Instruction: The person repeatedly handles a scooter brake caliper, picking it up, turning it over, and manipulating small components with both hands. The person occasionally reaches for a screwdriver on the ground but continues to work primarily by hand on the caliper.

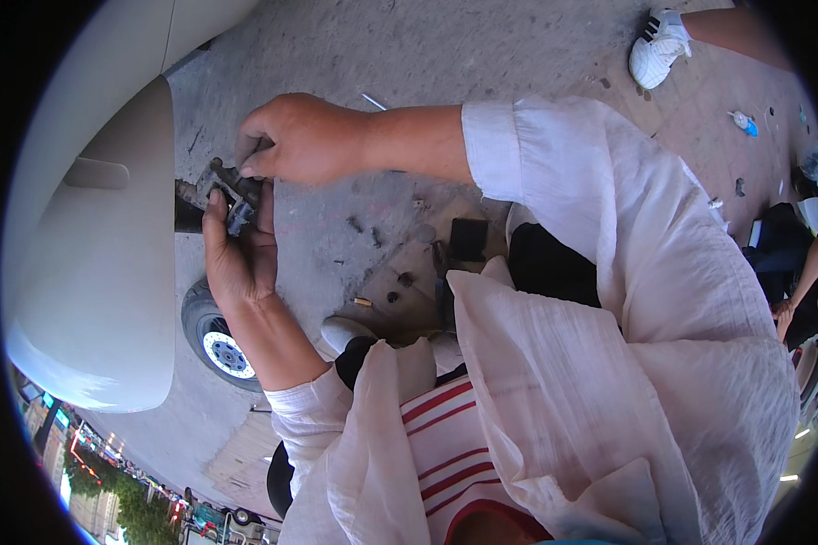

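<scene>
My left hand (245, 254) grips a greasy metal mechanical part (232, 195) from below, with its thumb along the near side and fingers behind it. The part sits beside the pale vehicle body panel (100, 254), at a dark fitting emerging from under its edge. My right hand (291, 136) is closed in a pinch just above the part, its thumb at the part's upper end; what its fingertips hold is hidden.
A wheel (227, 354) lies below the panel. A rod (373, 103), small dark pieces (406, 279), a black square object (468, 239) and a blue item (743, 123) lie on the concrete. A white-shoed foot (654, 59) and another person (800, 282) are at right.
</scene>
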{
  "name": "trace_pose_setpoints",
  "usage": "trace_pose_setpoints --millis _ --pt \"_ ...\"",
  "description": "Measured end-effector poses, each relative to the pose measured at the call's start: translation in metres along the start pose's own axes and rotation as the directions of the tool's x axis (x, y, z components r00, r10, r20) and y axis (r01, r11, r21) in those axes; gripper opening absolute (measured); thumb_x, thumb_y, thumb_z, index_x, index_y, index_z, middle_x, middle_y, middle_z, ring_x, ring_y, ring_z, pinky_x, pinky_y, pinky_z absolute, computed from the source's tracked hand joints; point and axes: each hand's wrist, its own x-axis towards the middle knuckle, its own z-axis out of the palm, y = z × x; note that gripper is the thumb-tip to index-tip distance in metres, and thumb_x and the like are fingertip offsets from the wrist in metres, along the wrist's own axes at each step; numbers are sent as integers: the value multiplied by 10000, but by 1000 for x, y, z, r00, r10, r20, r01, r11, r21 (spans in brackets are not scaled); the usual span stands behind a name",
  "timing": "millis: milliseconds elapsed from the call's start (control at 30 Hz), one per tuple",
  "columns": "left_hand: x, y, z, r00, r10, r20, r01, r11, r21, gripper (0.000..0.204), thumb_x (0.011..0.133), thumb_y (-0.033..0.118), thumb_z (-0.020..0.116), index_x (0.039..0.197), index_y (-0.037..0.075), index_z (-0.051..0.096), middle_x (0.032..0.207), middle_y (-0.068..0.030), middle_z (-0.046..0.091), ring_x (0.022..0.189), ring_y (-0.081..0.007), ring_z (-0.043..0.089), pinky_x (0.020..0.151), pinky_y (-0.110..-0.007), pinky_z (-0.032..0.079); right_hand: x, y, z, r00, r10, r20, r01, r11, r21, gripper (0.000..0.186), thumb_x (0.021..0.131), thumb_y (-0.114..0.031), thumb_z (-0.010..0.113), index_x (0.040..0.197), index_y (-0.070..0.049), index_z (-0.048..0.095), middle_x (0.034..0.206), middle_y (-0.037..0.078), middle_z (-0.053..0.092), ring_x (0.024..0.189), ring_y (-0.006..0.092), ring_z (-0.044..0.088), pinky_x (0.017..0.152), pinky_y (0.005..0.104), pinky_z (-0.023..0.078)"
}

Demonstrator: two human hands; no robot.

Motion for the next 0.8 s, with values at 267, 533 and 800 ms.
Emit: trace_pose_setpoints --millis 267,533,800 --pt "2 -5 -2 993 0 115 9 997 -75 348 941 155 564 1232 -15 480 1184 -150 601 1106 -267 606 988 -455 509 -3 -10 -7 998 70 -2 -70 997 -39 285 850 -228 673 961 28 617 855 169 658 805 251 643 739 377 496" --pt "5 -3 -6 992 1 126 11 995 -96 450 876 121 599 1282 -18 463 1221 -166 589 1147 -302 583 1034 -483 460 -3 -10 -4 994 104 33 -108 984 141 183 898 -161 627 929 20 618 786 85 645 727 142 599 678 313 492" --pt "7 -2 -7 992 14 129 -4 997 -73 426 875 126 576 1260 -20 466 1191 -165 596 1113 -310 599 1011 -489 478 -1 -9 -5 990 129 52 -136 974 181 155 893 -140 631 909 14 620 746 50 618 694 112 561 644 294 474"
